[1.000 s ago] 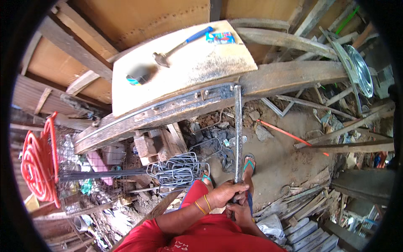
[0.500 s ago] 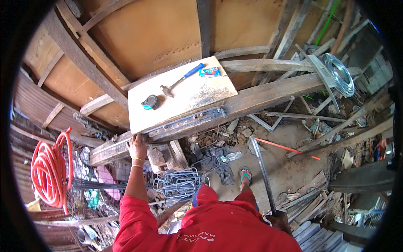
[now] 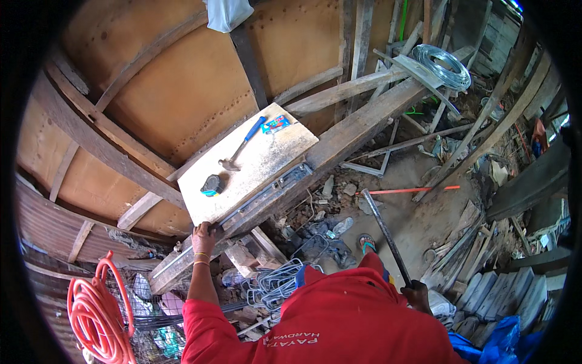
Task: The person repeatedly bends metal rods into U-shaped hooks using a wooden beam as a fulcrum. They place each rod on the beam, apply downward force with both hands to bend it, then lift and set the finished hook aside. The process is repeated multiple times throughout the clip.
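Note:
My left hand (image 3: 203, 238) is closed at the near-left corner of the pale board (image 3: 248, 182), over a thin steel bar (image 3: 178, 259) lying along the timber beam (image 3: 364, 130); what its fingers grip is unclear. A metal bending fixture (image 3: 285, 182) is fixed beside the board. My right hand (image 3: 416, 293) grips the lower end of a long metal pipe (image 3: 388, 233), which slants up toward the floor's middle in view. On the board lie a blue-handled hammer (image 3: 242, 148), a tape measure (image 3: 212, 185) and a small blue packet (image 3: 276, 125).
A red hose coil (image 3: 97, 315) hangs at lower left near bent steel stirrups (image 3: 273, 285). Wire coil (image 3: 442, 64) sits on the beam's far end. An orange rod (image 3: 412, 190), leaning planks (image 3: 503, 139), stacked boards (image 3: 515, 291) and rubble (image 3: 327, 200) lie around my feet.
My left hand has left the pipe and reached forward-left to the beam. My right hand has carried the pipe to the right, away from the fixture. The view has swung round.

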The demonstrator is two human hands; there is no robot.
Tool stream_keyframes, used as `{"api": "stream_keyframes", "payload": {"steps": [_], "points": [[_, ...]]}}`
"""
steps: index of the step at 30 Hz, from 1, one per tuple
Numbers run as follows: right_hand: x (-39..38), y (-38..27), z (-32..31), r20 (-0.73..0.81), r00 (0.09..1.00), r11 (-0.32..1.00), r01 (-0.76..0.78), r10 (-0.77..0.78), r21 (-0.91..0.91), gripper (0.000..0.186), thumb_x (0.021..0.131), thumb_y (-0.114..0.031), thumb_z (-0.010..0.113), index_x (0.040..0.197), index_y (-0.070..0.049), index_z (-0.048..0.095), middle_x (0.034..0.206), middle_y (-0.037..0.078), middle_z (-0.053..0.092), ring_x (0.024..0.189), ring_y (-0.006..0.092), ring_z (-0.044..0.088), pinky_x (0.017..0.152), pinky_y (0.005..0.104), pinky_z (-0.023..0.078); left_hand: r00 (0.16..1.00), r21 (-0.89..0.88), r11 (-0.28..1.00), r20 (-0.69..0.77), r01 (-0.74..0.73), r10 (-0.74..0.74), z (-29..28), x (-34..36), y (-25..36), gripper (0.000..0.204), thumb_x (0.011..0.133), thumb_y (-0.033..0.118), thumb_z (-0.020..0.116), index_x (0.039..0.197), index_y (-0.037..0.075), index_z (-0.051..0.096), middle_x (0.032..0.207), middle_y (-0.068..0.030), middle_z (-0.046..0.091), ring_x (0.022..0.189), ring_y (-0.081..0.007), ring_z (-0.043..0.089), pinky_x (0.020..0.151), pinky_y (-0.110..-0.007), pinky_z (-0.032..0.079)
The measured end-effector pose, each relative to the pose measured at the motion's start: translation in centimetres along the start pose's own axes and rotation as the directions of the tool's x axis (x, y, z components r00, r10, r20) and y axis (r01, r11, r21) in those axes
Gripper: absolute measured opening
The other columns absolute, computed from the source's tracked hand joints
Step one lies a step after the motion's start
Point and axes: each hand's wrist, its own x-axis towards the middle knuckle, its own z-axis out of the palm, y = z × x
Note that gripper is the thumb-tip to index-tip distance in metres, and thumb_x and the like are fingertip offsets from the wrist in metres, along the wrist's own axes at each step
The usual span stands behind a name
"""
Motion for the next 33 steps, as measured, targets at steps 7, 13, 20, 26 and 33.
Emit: {"api": "stream_keyframes", "payload": {"steps": [7,13,20,26,33], "points": [[3.7,3.3,2.9,-0.032,0.997,0.997,0.074,-0.073,0.033,0.007,0.066,-0.021,0.079,0.07,-0.017,0.074,0.069,0.011,0.063,0.063,0.0323,0.066,0.055,0.0466,0.051,0.992,0.122,0.986,0.071,-0.115,0.107,0.5,-0.2,0.2,0.031,0.085,0.015,0.072,0.111,0.008,0.057,0.105,-0.0158,0.065,0.104,-0.0374,0.062,0.09,-0.05,0.047],[13.0,4.4,-1.3,0.255,0.879,0.863,-0.458,0.403,0.215,0.038,0.071,-0.037,0.078,0.082,-0.002,0.069,0.081,0.025,0.068,0.081,0.0428,0.068,0.072,0.0492,0.052,0.999,0.197,0.979,0.025,-0.051,0.047,1.2,0.2,0.4,0.017,0.085,0.008,0.065,0.102,0.007,0.064,0.105,-0.0177,0.063,0.103,-0.0398,0.059,0.089,-0.051,0.048],[19.6,3.3,-3.8,0.229,0.865,0.779,-0.501,0.446,0.376,0.04,0.071,-0.035,0.077,0.084,0.002,0.071,0.075,0.024,0.068,0.071,0.0365,0.066,0.068,0.046,0.05,0.974,0.169,0.979,0.215,-0.113,0.076,0.7,2.3,1.2,0.022,0.081,0.02,0.075,0.097,0.006,0.067,0.105,-0.0192,0.07,0.103,-0.0415,0.062,0.096,-0.05,0.048],[16.6,4.7,-2.0,0.213,0.848,0.791,-0.53,0.486,0.304,0.043,0.072,-0.038,0.075,0.086,0.002,0.071,0.078,0.024,0.069,0.074,0.0381,0.068,0.07,0.0459,0.051,0.978,0.14,0.976,0.151,-0.165,0.144,0.6,1.8,1.6,0.023,0.084,0.015,0.075,0.1,0.005,0.062,0.104,-0.0189,0.065,0.103,-0.0416,0.06,0.092,-0.051,0.047],[12.6,2.4,-2.1,0.24,0.794,0.753,-0.607,0.559,0.253,0.048,0.076,-0.048,0.072,0.085,0.0,0.072,0.083,0.027,0.069,0.081,0.0393,0.07,0.073,0.0455,0.052,0.917,0.189,0.962,-0.311,-0.198,0.25,-5.7,2.3,0.7,0.023,0.098,0.012,0.062,0.114,-0.003,0.056,0.115,-0.0293,0.058,0.106,-0.0511,0.056,0.093,-0.057,0.046]]}}
